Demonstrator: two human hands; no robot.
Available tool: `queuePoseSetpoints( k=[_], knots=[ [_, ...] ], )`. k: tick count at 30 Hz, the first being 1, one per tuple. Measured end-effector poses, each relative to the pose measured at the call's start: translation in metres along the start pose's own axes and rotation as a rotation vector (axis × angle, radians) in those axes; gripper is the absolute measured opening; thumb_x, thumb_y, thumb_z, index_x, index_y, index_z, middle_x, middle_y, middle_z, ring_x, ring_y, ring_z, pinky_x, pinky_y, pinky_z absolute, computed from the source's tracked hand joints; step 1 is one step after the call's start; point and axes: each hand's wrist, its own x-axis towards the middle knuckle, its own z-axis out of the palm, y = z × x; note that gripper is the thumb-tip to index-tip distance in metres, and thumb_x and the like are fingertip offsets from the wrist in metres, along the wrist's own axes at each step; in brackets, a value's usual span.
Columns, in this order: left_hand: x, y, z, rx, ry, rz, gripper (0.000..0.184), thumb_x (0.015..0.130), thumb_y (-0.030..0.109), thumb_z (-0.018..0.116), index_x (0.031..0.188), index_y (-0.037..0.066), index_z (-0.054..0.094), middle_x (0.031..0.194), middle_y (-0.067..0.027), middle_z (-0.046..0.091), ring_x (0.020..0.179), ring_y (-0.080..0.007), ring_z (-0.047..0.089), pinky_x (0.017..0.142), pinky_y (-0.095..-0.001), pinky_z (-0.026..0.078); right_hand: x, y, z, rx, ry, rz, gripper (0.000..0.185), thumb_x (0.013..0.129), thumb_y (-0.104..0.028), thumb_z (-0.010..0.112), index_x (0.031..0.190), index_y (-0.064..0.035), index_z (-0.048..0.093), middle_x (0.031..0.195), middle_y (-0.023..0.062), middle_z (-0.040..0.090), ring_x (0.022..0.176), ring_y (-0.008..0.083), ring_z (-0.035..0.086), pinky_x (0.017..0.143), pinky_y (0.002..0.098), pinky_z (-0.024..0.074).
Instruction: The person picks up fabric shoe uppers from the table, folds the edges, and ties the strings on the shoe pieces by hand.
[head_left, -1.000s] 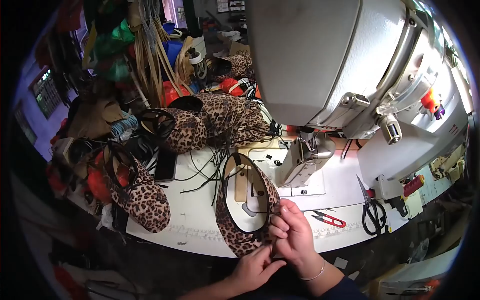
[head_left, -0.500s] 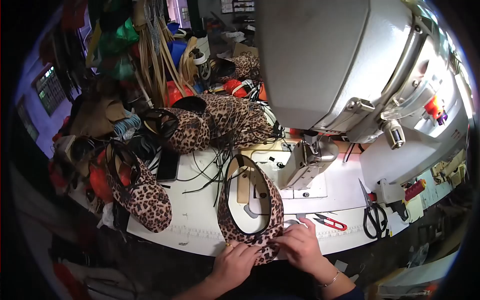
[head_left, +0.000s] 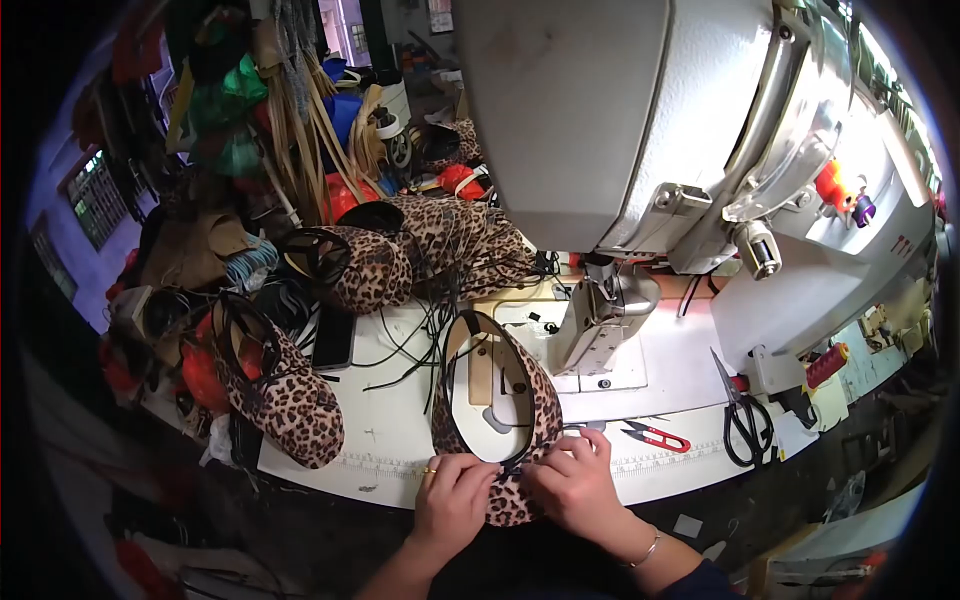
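A leopard-print shoe upper (head_left: 550,409) with black edging round its long opening lies at the table's front edge, its toe end toward me. My left hand (head_left: 452,497) pinches it at the left of the opening's near end. On the other side, my right hand (head_left: 577,482) grips the same spot, fingertips close to the left ones. A small dark piece shows between the fingertips at the edging; I cannot make out whether it is separate. The toe part below is partly hidden by the fingers.
Beyond the upper stands a grey sewing machine (head_left: 570,110) with its post (head_left: 607,325). Red thread snips (head_left: 657,436) and black scissors (head_left: 746,428) lie at the right. Another leopard upper (head_left: 300,420), a phone (head_left: 333,338) and a stack of uppers (head_left: 455,240) with loose black cords are at the left.
My left hand has moved up and slightly left, onto the edging at the opening's near end. My right hand has shifted a little up and left. The camera view has turned slightly right.
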Motion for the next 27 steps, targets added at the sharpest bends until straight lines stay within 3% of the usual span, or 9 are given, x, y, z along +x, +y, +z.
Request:
queuePoseSetpoints(
  k=[6, 9, 14, 16, 19, 20, 24, 26, 27],
  knots=[
    [0.0, -0.008, 0.013, -0.007, -0.024, -0.031, 0.018, 0.077, 0.005, 0.068, 0.094, 0.006, 0.067, 0.09, -0.0077, 0.057, 0.083, -0.0278, 0.057, 0.075, -0.0383, 0.047, 0.009, -0.002, 0.023, -0.07, -0.025, -0.066, 0.014, 0.07, -0.014, 0.071, 0.084, -0.0115, 0.068, 0.079, 0.0012, 0.059, 0.09, 0.0209, 0.055, 0.093, 0.0444, 0.0341],
    [0.014, -0.024, 0.015, -0.045, -0.078, -0.039, 0.012, 0.078, 0.006, 0.068, 0.089, 0.006, 0.066, 0.088, -0.0085, 0.058, 0.082, -0.0282, 0.058, 0.073, -0.0382, 0.048, 0.016, 0.004, 0.03, 0.063, -0.001, 0.03, 0.014, 0.068, -0.013, 0.075, 0.081, -0.0104, 0.069, 0.078, 0.0018, 0.06, 0.084, 0.0216, 0.055, 0.085, 0.0385, 0.0374],
    [0.023, -0.032, 0.018, 0.006, -0.154, 0.015, 0.008, 0.083, 0.011, 0.064, 0.083, 0.006, 0.059, 0.09, -0.009, 0.055, 0.084, -0.0288, 0.058, 0.072, -0.0383, 0.048, 0.019, 0.013, 0.039, 0.114, 0.089, 0.066, 0.015, 0.067, -0.012, 0.077, 0.079, -0.0103, 0.07, 0.077, 0.0027, 0.059, 0.082, 0.0237, 0.055, 0.079, 0.0371, 0.0406],
    [0.014, -0.034, 0.022, 0.065, -0.117, 0.023, 0.008, 0.083, 0.011, 0.062, 0.083, 0.005, 0.056, 0.091, -0.0095, 0.054, 0.084, -0.0304, 0.058, 0.072, -0.0406, 0.049, 0.015, 0.014, 0.041, 0.123, 0.126, 0.059, 0.016, 0.068, -0.013, 0.078, 0.081, -0.0097, 0.07, 0.082, 0.0041, 0.061, 0.083, 0.0251, 0.056, 0.078, 0.0382, 0.0415],
    [-0.002, -0.039, 0.01, 0.078, 0.103, -0.158, 0.006, 0.082, 0.009, 0.06, 0.084, 0.005, 0.055, 0.095, -0.0116, 0.055, 0.085, -0.0337, 0.058, 0.071, -0.0452, 0.049, 0.014, 0.013, 0.041, 0.118, 0.141, 0.066, 0.021, 0.068, -0.012, 0.078, 0.086, -0.0093, 0.068, 0.086, 0.0042, 0.062, 0.088, 0.0268, 0.056, 0.081, 0.0385, 0.041],
    [-0.009, -0.042, 0.004, 0.117, 0.168, -0.187, 0.011, 0.076, 0.001, 0.063, 0.082, 0.004, 0.055, 0.093, -0.0136, 0.056, 0.086, -0.0346, 0.057, 0.073, -0.0408, 0.048, 0.013, 0.011, 0.038, 0.109, 0.149, 0.068, 0.024, 0.068, -0.011, 0.078, 0.089, -0.0093, 0.067, 0.089, 0.005, 0.062, 0.092, 0.0273, 0.055, 0.083, 0.0388, 0.0406],
    [-0.044, -0.047, -0.012, 0.217, 0.316, -0.215, 0.012, 0.075, -0.002, 0.062, 0.083, 0.002, 0.054, 0.098, -0.016, 0.055, 0.092, -0.0361, 0.055, 0.078, -0.041, 0.046, 0.01, 0.005, 0.034, 0.139, 0.198, 0.053, 0.027, 0.068, -0.011, 0.077, 0.093, -0.009, 0.065, 0.092, 0.0059, 0.06, 0.097, 0.0281, 0.053, 0.087, 0.0405, 0.0389],
    [-0.056, -0.04, -0.018, 0.044, 0.308, -0.158, 0.012, 0.076, -0.003, 0.06, 0.085, 0.002, 0.054, 0.1, -0.0154, 0.055, 0.093, -0.0328, 0.056, 0.079, -0.038, 0.047, 0.013, 0.004, 0.032, 0.147, 0.218, 0.042, 0.029, 0.068, -0.009, 0.078, 0.093, -0.0086, 0.064, 0.095, 0.0063, 0.061, 0.098, 0.0287, 0.053, 0.087, 0.0406, 0.0396],
    [-0.061, -0.036, -0.016, -0.201, 0.261, -0.246, 0.011, 0.078, -0.003, 0.059, 0.086, 0.003, 0.054, 0.105, -0.0147, 0.056, 0.095, -0.0284, 0.056, 0.081, -0.0367, 0.046, 0.013, 0.003, 0.032, 0.141, 0.206, 0.062, 0.026, 0.068, -0.009, 0.077, 0.09, -0.0084, 0.065, 0.093, 0.0064, 0.061, 0.096, 0.0288, 0.054, 0.086, 0.0403, 0.0412]
  ],
)
